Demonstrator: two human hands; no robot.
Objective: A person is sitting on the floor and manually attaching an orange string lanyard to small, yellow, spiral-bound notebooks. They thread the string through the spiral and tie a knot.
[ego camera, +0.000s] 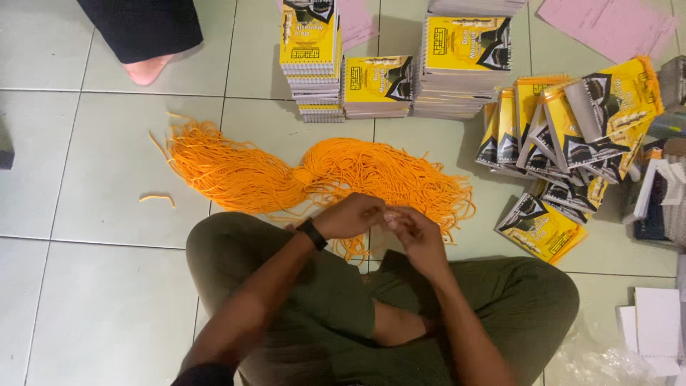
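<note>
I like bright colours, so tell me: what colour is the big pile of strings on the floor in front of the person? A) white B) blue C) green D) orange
D: the bundle of cords spread on the tiled floor beyond both hands is bright orange.

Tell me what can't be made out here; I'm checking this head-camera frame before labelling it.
- Head view: what the left hand and right hand pinch together; their own fingers and motion blur hide it.
- Head view: the other person's foot; the rest is cut off by the top edge.
- Head view: the pink sheets and white paper stack; cut by the frame edges.
</note>
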